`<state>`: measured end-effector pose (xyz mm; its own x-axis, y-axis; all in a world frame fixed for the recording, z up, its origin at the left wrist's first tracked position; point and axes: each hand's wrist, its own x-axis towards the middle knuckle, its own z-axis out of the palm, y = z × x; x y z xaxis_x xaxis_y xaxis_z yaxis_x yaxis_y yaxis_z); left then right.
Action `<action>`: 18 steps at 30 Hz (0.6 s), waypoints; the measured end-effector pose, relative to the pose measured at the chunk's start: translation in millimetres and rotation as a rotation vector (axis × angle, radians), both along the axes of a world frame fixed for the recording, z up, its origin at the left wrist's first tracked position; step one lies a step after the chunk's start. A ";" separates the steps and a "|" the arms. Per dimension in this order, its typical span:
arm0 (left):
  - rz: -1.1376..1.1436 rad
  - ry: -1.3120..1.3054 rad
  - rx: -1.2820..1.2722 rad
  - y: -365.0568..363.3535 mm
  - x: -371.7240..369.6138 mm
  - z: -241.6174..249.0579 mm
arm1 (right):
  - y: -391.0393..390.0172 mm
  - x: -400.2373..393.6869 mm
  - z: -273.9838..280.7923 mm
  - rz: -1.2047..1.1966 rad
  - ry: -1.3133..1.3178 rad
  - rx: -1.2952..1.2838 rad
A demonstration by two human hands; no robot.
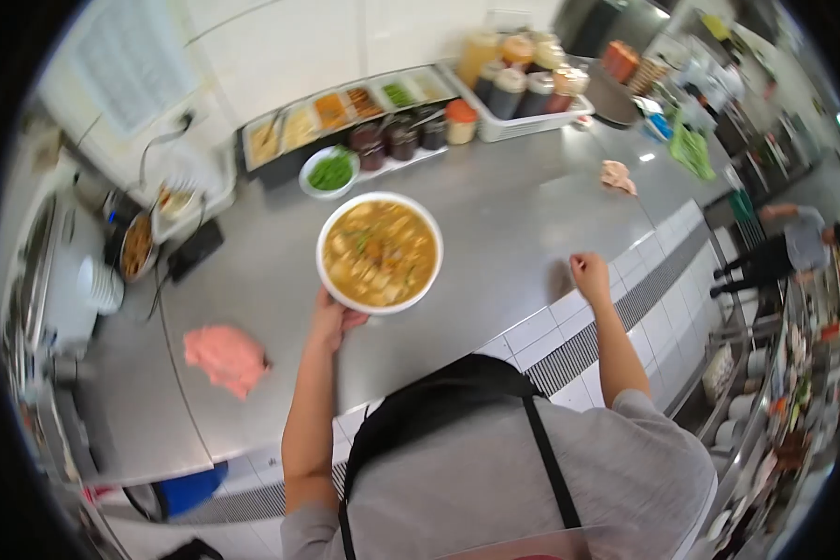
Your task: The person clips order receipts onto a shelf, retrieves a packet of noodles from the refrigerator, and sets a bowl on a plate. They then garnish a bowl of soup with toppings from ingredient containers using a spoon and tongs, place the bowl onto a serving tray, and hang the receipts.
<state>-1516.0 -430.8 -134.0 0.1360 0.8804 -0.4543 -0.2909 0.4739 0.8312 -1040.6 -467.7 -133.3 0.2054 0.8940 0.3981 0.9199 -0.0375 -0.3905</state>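
One head view is available. The left hand [331, 319] supports a white bowl of soup [379, 252] from beneath its near rim; the fingers are clamped on the underside and rim edge, though most of them are hidden under the bowl. The bowl is held above the middle of the steel worktop [513, 215], not resting on it. It is filled nearly to the brim with yellow-brown broth and pale chunks.

The right hand [590, 273] rests at the near edge of the worktop, well apart from the bowl, fingers curled together on nothing.

Handling judgement: the bowl looks heavy for one hand, rigid and breakable, with liquid liable to slop if tilted. The contents are probably hot. The sound hold is under the base or at opposite rim points, kept level.

Toward the left near corner lies a pink cloth [225, 357]. Along the far edge stand a row of topping trays [345, 107], dark jars [392, 140], a small bowl of greens [330, 172] and a white crate of sauce bottles [523, 79]. A second, smaller cloth [616, 175] lies toward the right end. Another person [784, 247] stands at the far right.

No brand, label or writing can be read.
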 end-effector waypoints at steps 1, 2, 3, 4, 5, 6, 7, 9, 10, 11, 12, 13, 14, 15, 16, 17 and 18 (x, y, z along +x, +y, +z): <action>-0.003 0.005 -0.004 1.1 4.1 -0.5 | -15.9 5.8 -2.1 -0.055 0.056 -0.013; 0.000 0.010 -0.010 1.0 8.6 -1.1 | -24.3 8.8 -1.8 -0.103 0.114 -0.027; -0.008 0.027 -0.016 0.6 12.4 -2.6 | -25.2 15.5 -2.6 -0.136 0.114 -0.005; -0.008 0.045 -0.027 0.8 20.7 -2.1 | -24.3 27.0 -3.2 -0.122 0.123 0.024; -0.029 0.046 -0.015 2.0 27.4 -3.9 | -23.4 37.2 -5.4 -0.102 0.132 0.048; -0.025 0.040 -0.022 1.1 36.6 -2.9 | -20.6 48.7 -6.0 -0.117 0.133 0.056; -0.015 0.034 -0.030 0.7 51.1 -1.8 | -14.4 63.5 -5.4 -0.100 0.106 0.049; -0.004 0.044 -0.039 -0.8 81.5 6.3 | -4.8 85.5 -1.1 -0.092 0.169 -0.014; 0.017 0.052 -0.052 -1.5 97.1 10.5 | -2.6 97.0 -2.1 -0.089 0.179 -0.002; 0.023 0.061 -0.039 -1.6 114.7 11.9 | -1.7 111.3 -3.5 -0.055 0.170 0.003; 0.034 0.061 -0.074 -0.7 132.5 10.2 | -0.4 125.7 -5.1 -0.018 0.157 0.009; 0.047 0.059 -0.111 -0.3 150.2 7.1 | -0.8 138.9 -10.1 0.025 0.144 0.058; 0.056 0.061 -0.100 0.0 166.1 0.9 | -2.0 150.6 -15.6 0.034 0.146 0.069; 0.051 0.043 -0.092 1.3 175.3 -4.9 | -3.0 154.1 -16.4 0.031 0.197 0.065; 0.040 0.022 -0.070 3.0 192.2 -5.9 | -3.0 162.4 -17.9 0.026 0.244 0.076; 0.034 0.014 -0.041 4.9 210.4 -4.7 | -2.8 168.5 -18.5 0.019 0.290 0.109; 0.042 0.009 -0.028 5.7 231.7 -1.3 | -2.2 175.5 -17.0 0.011 0.333 0.146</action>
